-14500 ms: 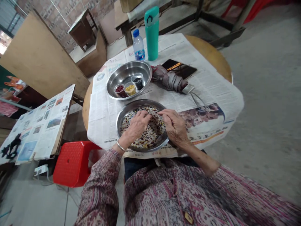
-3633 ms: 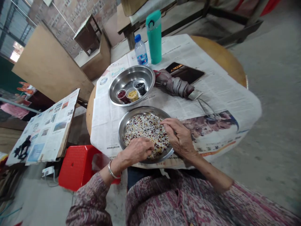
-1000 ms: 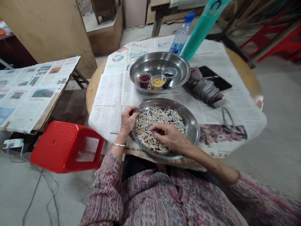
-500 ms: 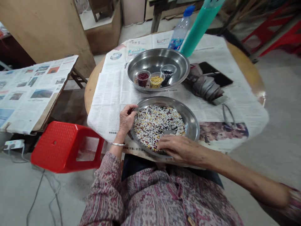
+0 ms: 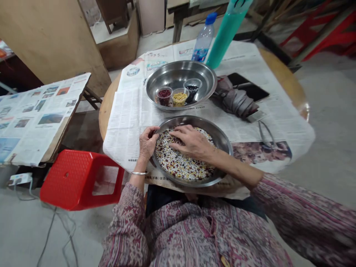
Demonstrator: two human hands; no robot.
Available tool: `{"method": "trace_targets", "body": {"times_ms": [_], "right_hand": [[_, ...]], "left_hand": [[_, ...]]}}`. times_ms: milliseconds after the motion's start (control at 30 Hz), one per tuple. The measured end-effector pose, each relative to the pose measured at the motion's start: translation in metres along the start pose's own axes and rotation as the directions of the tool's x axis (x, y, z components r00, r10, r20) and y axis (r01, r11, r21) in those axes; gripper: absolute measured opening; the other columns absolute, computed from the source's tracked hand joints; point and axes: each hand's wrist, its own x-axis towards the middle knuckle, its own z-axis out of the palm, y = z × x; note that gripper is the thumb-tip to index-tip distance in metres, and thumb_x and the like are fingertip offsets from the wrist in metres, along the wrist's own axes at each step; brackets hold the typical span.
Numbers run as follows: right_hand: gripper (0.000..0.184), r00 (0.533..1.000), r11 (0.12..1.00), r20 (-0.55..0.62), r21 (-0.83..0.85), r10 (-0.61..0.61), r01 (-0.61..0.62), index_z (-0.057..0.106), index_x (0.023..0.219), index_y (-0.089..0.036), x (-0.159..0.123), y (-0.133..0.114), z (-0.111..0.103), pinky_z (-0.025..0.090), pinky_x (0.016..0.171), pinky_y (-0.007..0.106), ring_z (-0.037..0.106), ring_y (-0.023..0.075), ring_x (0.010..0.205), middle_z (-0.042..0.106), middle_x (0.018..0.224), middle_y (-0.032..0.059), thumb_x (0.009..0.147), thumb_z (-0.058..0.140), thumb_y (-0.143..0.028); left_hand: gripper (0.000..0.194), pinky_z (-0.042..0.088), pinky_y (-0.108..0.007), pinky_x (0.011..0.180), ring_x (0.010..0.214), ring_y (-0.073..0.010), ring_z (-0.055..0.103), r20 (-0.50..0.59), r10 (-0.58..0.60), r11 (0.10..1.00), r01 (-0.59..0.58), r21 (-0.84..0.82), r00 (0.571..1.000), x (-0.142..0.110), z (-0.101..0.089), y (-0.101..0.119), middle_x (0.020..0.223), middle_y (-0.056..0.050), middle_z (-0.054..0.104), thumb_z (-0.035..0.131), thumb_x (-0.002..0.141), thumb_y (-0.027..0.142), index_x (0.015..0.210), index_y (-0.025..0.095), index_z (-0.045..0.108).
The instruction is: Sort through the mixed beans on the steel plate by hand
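The right hand (image 5: pixel 191 141) lies open, fingers slightly apart, pressing on mixed grains and beans (image 5: pixel 180 165) inside a steel pan (image 5: pixel 226 142). At that pan's near-left rim, the left hand (image 5: pixel 147 142) curls closed, hiding anything in it. Beyond the pan, a water bottle (image 5: pixel 203 39) carries a blue label (image 5: pixel 199 55), unreadable; the newspaper (image 5: pixel 125 124) print is too small to read.

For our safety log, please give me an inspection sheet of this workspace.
Surface: round wooden table covered with newspaper.
Job's things: steel plate of mixed grains; steel bowl holding small cups of red, yellow and black grains.
Clutter: folded umbrella, phone, water bottle, teal flask.
Hands: left hand at the plate's rim; right hand spread on the grains.
Cables: grey cables on the floor, near a white power strip.
Surroundings: red plastic stool, newspaper-covered board, concrete floor.
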Motion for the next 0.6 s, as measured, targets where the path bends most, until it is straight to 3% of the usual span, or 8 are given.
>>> {"method": "trace_targets", "body": {"times_ms": [100,233,300,433,600], "right_hand": [[0.051,0.992,0.993,0.054,-0.011,-0.116,0.117,0.063,0.131,-0.016,0.004,-0.014,0.007,0.047,0.103,0.057,0.053,0.0364,0.124,0.061,0.134,0.019,0.093,0.063,-0.05],[0.029,0.945,0.95,0.107,0.074,-0.31,0.303,0.067,0.116,-0.016,-0.003,-0.03,0.013,0.049,0.097,0.047,0.056,0.0297,0.114,0.063,0.127,0.0163,0.092,0.063,-0.032],[0.018,0.928,0.938,0.142,0.1,-0.343,0.331,0.068,0.107,-0.017,-0.009,-0.027,0.01,0.05,0.09,0.04,0.059,0.0251,0.105,0.067,0.114,0.0131,0.092,0.058,-0.02],[0.025,0.963,0.98,0.18,0.039,-0.199,0.195,0.069,0.103,-0.019,-0.017,-0.005,-0.004,0.049,0.076,0.033,0.061,0.0208,0.088,0.069,0.096,0.0091,0.095,0.047,-0.011],[0.032,0.998,0.996,0.014,-0.062,0.065,-0.064,0.067,0.123,-0.018,-0.017,0.019,-0.024,0.051,0.094,0.041,0.061,0.0278,0.112,0.07,0.118,0.0135,0.102,0.046,-0.031]], "left_hand": [[0.022,0.053,-0.029,0.085,0.087,-0.0161,0.066,0.002,-0.011,1.0,0.011,-0.022,1.0,0.0,0.0,0.0,0.091,-0.002,0.074,0.062,0.075,0.012,0.094,0.018,0.073],[0.024,0.052,-0.029,0.085,0.087,-0.0157,0.065,-0.012,-0.01,1.0,0.01,-0.015,1.0,0.001,0.0,0.0,0.09,-0.001,0.073,0.061,0.074,0.011,0.093,0.018,0.073],[0.024,0.052,-0.029,0.085,0.086,-0.0156,0.065,-0.013,-0.001,1.0,0.001,-0.016,1.0,0.001,0.0,0.0,0.09,-0.001,0.073,0.061,0.074,0.011,0.093,0.019,0.074],[0.024,0.052,-0.029,0.085,0.085,-0.0154,0.065,-0.012,-0.004,1.0,0.004,-0.021,1.0,0.001,0.0,0.0,0.087,0.0,0.073,0.062,0.073,0.01,0.092,0.019,0.073],[0.023,0.052,-0.03,0.086,0.086,-0.0154,0.065,-0.008,-0.025,0.999,0.024,-0.031,1.0,0.002,0.001,0.0,0.088,0.0,0.073,0.062,0.073,0.01,0.091,0.02,0.073]]}}
